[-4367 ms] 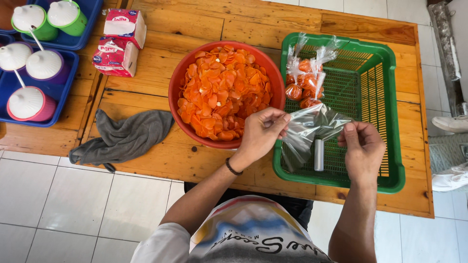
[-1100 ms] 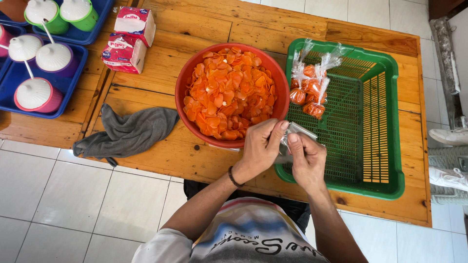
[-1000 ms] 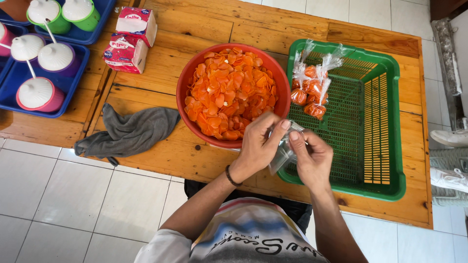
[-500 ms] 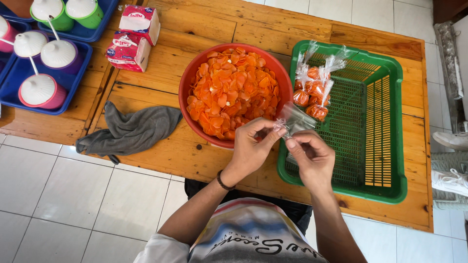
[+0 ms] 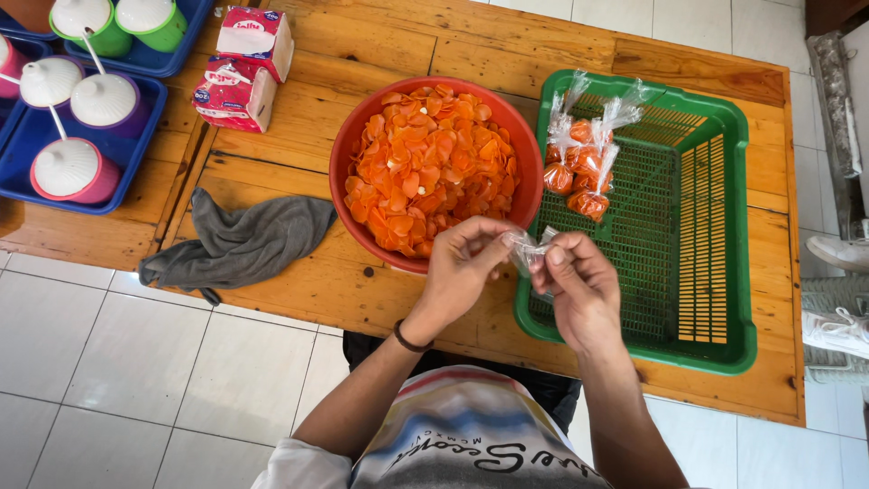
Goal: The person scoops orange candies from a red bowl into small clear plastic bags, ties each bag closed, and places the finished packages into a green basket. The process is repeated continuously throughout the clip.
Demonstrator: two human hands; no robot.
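Note:
My left hand [image 5: 463, 268] and my right hand [image 5: 577, 286] both pinch a small clear plastic bag [image 5: 526, 247] between them, just in front of the red bowl [image 5: 347, 138] and over the near left corner of the green basket [image 5: 735, 235]. The bowl is full of orange chips [image 5: 429, 172]. A few tied bags of orange chips [image 5: 579, 159] lie in the far left part of the basket.
A grey cloth [image 5: 242, 240] lies on the wooden table [image 5: 353, 41] left of the bowl. Two pink-and-white cartons [image 5: 243, 63] sit behind it. Blue trays [image 5: 36, 136] with lidded cups stand at the far left. White floor tiles lie below the table's edge.
Earlier my hands held a larger clear bag spread open over the basket. They have come together and shifted slightly left, and now pinch a small bunched bag near the bowl's rim.

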